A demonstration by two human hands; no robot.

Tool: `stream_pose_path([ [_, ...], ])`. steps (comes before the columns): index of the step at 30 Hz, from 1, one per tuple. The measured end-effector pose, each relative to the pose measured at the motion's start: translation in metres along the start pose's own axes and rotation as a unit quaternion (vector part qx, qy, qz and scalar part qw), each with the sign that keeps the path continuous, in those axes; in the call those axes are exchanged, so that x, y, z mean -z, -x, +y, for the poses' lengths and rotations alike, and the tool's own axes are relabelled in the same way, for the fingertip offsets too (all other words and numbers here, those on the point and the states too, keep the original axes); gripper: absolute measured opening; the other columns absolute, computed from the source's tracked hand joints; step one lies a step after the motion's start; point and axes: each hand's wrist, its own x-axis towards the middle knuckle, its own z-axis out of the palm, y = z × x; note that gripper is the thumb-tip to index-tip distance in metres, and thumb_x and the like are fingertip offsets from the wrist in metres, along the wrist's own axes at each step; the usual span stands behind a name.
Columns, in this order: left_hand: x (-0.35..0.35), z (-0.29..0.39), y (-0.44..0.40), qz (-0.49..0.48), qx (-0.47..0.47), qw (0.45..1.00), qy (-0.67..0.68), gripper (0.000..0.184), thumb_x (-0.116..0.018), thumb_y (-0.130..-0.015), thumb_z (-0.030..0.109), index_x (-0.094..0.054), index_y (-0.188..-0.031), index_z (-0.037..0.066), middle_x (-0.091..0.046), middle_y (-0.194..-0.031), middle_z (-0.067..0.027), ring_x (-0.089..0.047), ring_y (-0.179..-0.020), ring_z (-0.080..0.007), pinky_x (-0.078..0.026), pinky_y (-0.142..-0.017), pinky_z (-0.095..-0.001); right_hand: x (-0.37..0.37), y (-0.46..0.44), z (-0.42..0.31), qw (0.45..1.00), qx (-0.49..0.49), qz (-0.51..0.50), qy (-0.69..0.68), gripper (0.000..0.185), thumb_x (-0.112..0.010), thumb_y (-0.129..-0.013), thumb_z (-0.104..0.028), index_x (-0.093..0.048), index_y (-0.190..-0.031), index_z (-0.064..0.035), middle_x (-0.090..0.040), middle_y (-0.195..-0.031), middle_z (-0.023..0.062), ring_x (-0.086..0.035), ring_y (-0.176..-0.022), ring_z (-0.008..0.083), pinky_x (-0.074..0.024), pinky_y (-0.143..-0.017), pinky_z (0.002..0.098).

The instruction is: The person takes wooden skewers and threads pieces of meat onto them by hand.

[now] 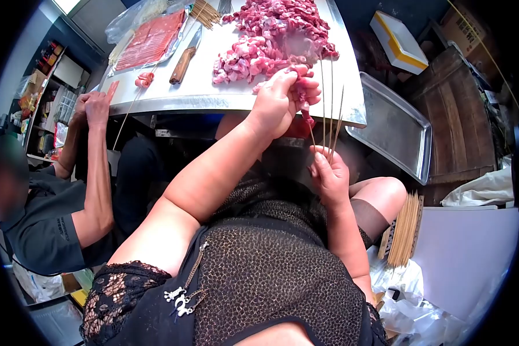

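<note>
Threading meat (306, 111) onto a skewer (313, 136), apparently.
Left hand (279, 104) curls around the meat; right hand (328, 176), just below, pinches it and spare skewers (330, 104) (fanned upward). Another push would call for steady pinching. Meat pile (282, 23): beyond the left fingers.

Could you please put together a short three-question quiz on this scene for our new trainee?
1. Multiple choice: which hand grips the thin tan wooden-looking skewers? (a) left; (b) right; (c) neither.
2. True or false: the knife with a brown wooden handle lies on the white metal-edged table, between the flat row of red strips and the loose heap of pink-red meat chunks.
3. Short answer: what are the fingers of the left hand closed around?

Key:
1. b, the right hand.
2. True.
3. Raw pink-red meat, at one of the skewers.
</note>
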Motion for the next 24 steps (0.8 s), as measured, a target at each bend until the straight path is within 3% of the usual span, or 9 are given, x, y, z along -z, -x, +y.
stream_pose_path([
  [3,-0.017,0.001,0.001,0.044,-0.016,0.995,0.085,0.022,-0.043,-0.098,0.029,-0.05,-0.105,0.009,-0.042,-0.067,-0.0001,-0.039,-0.054,-0.0107,-0.036,-0.051,-0.0242,-0.008,0.001,-0.005,0.999,0.008,-0.007,0.04,0.021,-0.051,-0.094,-0.011,-0.058,-0.111,-0.0009,-0.049,-0.067,-0.005,-0.04,-0.054,0.0019,-0.0321,-0.05,0.0156],
  [7,-0.031,0.009,0.004,0.078,0.02,0.994,0.08,0.03,-0.04,-0.098,0.038,-0.042,-0.083,0.013,-0.028,-0.06,0.0053,-0.023,-0.044,-0.0048,-0.021,-0.038,-0.02,-0.025,0.012,-0.02,0.998,0.0,-0.001,0.065,0.021,-0.052,-0.094,-0.009,-0.058,-0.112,0.0005,-0.048,-0.07,-0.0056,-0.041,-0.057,0.002,-0.0341,-0.052,0.0163],
  [11,-0.048,0.019,-0.003,0.025,0.018,0.996,0.084,0.03,-0.038,-0.098,0.04,-0.045,-0.091,0.012,-0.027,-0.06,0.0046,-0.022,-0.045,-0.0062,-0.021,-0.039,-0.0209,-0.025,0.009,-0.048,0.999,-0.006,0.008,0.051,0.021,-0.051,-0.094,-0.009,-0.058,-0.112,0.0,-0.048,-0.068,-0.0055,-0.042,-0.057,0.0026,-0.0341,-0.051,0.0163],
  [14,-0.035,0.034,-0.045,-0.077,-0.045,0.991,-0.099,0.046,-0.037,-0.098,0.041,-0.046,-0.124,0.004,-0.06,-0.086,-0.0051,-0.057,-0.072,-0.0126,-0.05,-0.067,-0.0263,-0.006,-0.001,-0.079,0.993,0.058,0.07,0.07,0.022,-0.051,-0.094,-0.01,-0.058,-0.112,0.0001,-0.049,-0.066,-0.005,-0.041,-0.056,0.0017,-0.0325,-0.05,0.0156],
  [15,-0.025,0.054,-0.056,-0.095,-0.057,0.962,-0.248,0.049,-0.039,-0.099,0.038,-0.044,-0.129,0.0,-0.063,-0.104,-0.0099,-0.06,-0.092,-0.0174,-0.05,-0.083,-0.0294,0.004,-0.001,-0.092,0.983,0.069,0.104,0.134,0.022,-0.051,-0.094,-0.011,-0.059,-0.112,-0.0001,-0.05,-0.065,-0.005,-0.04,-0.054,0.0014,-0.0319,-0.049,0.0154],
  [17,-0.006,0.067,-0.082,-0.042,-0.185,0.884,-0.427,0.026,-0.052,-0.094,0.02,-0.061,-0.111,0.002,-0.064,-0.099,-0.007,-0.061,-0.086,-0.0158,-0.051,-0.078,-0.0271,0.029,-0.008,-0.104,0.966,0.079,0.145,0.2,0.021,-0.051,-0.094,-0.011,-0.06,-0.11,-0.0005,-0.051,-0.064,-0.0047,-0.039,-0.051,0.0009,-0.03,-0.047,0.0155],
  [19,-0.001,0.069,-0.103,-0.03,-0.299,0.657,-0.691,0.016,-0.063,-0.085,0.008,-0.069,-0.099,0.011,-0.064,-0.093,-0.0062,-0.062,-0.08,-0.0173,-0.051,-0.075,-0.0264,0.042,-0.014,-0.102,0.954,-0.001,0.14,0.264,0.021,-0.051,-0.094,-0.012,-0.06,-0.11,-0.0017,-0.055,-0.066,-0.0023,-0.043,-0.052,0.0013,-0.034,-0.047,0.0164],
  [21,0.001,0.054,-0.118,-0.069,-0.29,0.541,-0.787,0.025,-0.061,-0.081,0.007,-0.069,-0.102,0.018,-0.063,-0.089,-0.0066,-0.062,-0.082,-0.0236,-0.051,-0.077,-0.0329,0.044,-0.018,-0.093,0.949,-0.079,0.138,0.272,0.021,-0.052,-0.094,-0.013,-0.06,-0.11,-0.0022,-0.059,-0.069,0.0008,-0.052,-0.056,0.004,-0.0412,-0.049,0.0196],
  [24,-0.002,0.046,-0.129,-0.072,-0.262,0.438,-0.857,0.025,-0.057,-0.078,0.008,-0.069,-0.097,0.018,-0.062,-0.088,-0.0061,-0.061,-0.086,-0.0259,-0.05,-0.079,-0.0354,0.053,-0.021,-0.082,0.808,0.17,0.174,0.537,0.022,-0.052,-0.094,-0.015,-0.063,-0.104,0.0012,-0.061,-0.073,0.0048,-0.055,-0.058,0.0062,-0.0455,-0.053,0.0227],
])
